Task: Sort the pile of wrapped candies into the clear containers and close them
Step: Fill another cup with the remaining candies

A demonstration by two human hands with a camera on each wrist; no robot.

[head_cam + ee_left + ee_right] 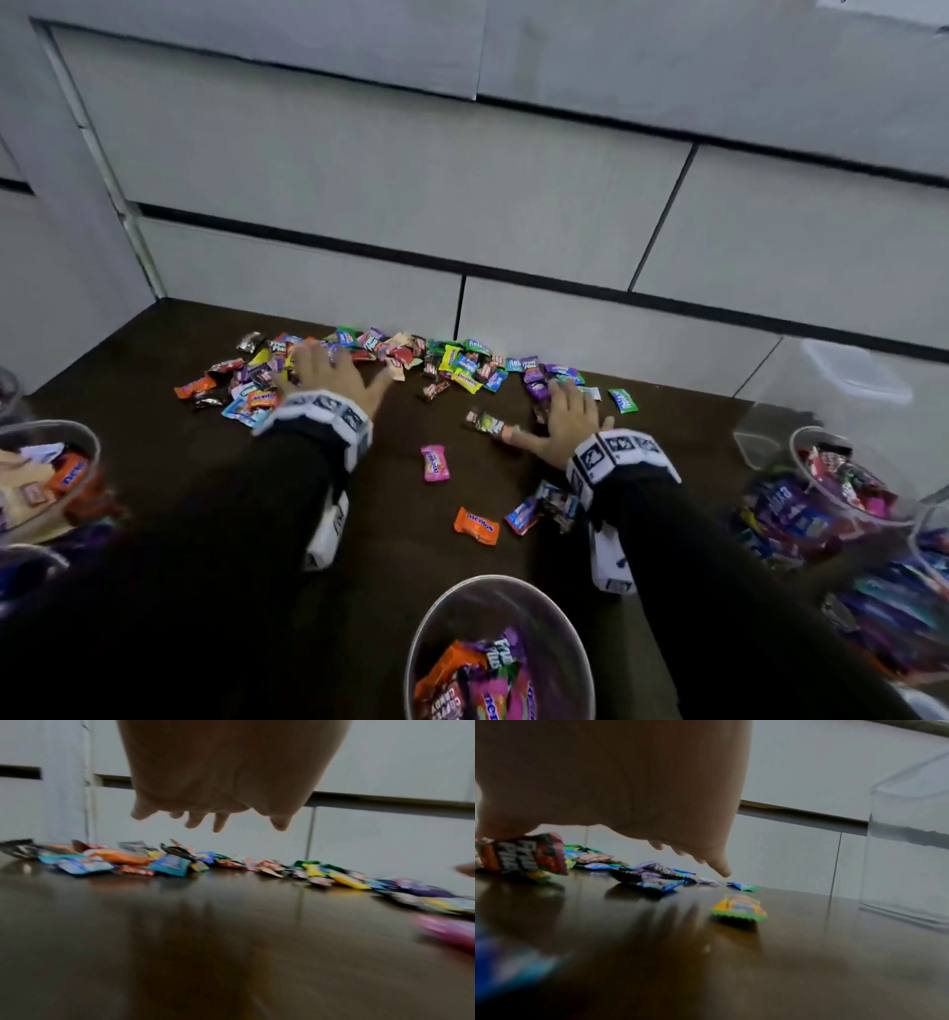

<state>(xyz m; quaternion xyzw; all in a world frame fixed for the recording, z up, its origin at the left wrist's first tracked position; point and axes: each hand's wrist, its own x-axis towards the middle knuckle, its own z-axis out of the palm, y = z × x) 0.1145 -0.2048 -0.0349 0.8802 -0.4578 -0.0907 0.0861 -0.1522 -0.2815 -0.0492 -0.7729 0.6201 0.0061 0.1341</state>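
Note:
A pile of wrapped candies [441, 362] stretches along the back of the dark table [411, 426], and shows as a colourful row [177, 862] in the left wrist view. My left hand [328, 372] hovers spread over the pile's left end, fingers [218, 823] hanging straight above the wrappers and holding nothing. My right hand [567, 416] lies spread over the pile's right end. Its thumb presses on a Fruit Plus candy [488, 424] [523, 856], and its fingertips [722, 870] point down at purple and blue wrappers [654, 876].
Round clear containers with candies stand at the near centre [426, 632], left [92, 442] and right [801, 437]. An empty square clear container [770, 411] [908, 852] stands at the back right. Loose pink [435, 462], orange [476, 525] and green [623, 400] candies lie apart. White drawer fronts rise behind.

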